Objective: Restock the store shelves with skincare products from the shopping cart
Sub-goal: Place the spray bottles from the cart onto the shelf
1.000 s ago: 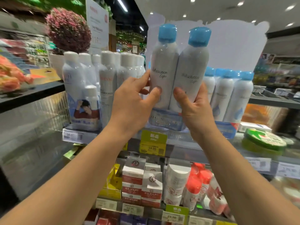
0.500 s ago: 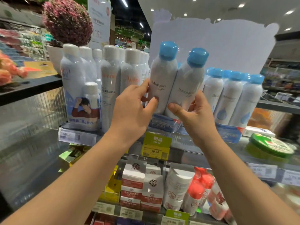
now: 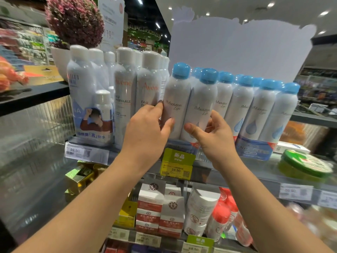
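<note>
A shrink-wrapped twin pack of white JMsolution spray bottles [image 3: 189, 105] with blue caps stands upright on the glass shelf [image 3: 237, 170], between the Avène bottles and more blue-capped packs. My left hand [image 3: 147, 132] grips its left bottle, thumb in front and fingers round the side. My right hand [image 3: 213, 137] holds the right bottle low down, thumb across the front and fingers curled behind it.
White-capped Avène bottles [image 3: 125, 95] stand to the left, more blue-capped packs [image 3: 255, 114] to the right. A green round tin [image 3: 306, 163] lies far right. Price tags line the shelf edge; boxes and red-capped bottles fill the shelf below. A white card backs the display.
The twin pack has come down from above the shelf and tilted upright, and it now stands in the row. Both hands stay on it.
</note>
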`<state>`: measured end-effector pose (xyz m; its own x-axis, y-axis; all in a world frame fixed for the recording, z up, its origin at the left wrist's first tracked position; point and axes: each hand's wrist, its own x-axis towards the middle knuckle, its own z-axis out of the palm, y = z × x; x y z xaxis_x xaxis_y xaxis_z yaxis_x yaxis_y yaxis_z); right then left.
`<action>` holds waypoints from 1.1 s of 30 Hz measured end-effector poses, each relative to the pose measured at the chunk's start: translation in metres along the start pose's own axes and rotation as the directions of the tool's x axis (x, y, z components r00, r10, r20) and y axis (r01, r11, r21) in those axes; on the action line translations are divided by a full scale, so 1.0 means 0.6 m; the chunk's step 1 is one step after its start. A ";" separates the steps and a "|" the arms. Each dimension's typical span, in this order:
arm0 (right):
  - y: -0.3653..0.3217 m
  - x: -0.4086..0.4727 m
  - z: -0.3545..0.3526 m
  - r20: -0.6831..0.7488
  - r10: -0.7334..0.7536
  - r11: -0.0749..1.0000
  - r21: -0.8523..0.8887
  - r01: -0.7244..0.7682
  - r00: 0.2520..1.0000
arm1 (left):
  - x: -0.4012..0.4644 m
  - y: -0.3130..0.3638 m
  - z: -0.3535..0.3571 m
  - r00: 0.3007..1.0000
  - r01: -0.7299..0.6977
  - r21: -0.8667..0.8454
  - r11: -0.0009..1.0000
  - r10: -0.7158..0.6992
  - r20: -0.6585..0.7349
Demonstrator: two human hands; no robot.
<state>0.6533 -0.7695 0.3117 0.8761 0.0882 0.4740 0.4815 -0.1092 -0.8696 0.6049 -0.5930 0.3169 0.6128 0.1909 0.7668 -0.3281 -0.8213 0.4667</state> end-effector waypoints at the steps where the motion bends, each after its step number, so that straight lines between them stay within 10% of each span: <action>1: 0.000 0.000 0.000 0.002 0.002 1.000 0.005 -0.002 1.000 | -0.001 -0.001 0.002 1.000 -0.006 0.000 1.000 0.006 -0.005; 33: 0.032 -0.024 -0.007 -0.047 0.051 0.955 -0.290 -0.063 0.998 | -0.046 -0.017 0.016 0.993 0.019 -0.275 0.961 0.014 0.118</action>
<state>0.6500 -0.7771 0.2886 0.8999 0.0360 0.4346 0.4120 -0.3970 -0.8202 0.5981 -0.5954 0.2868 0.6886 0.1143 0.7161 -0.5014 -0.6383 0.5840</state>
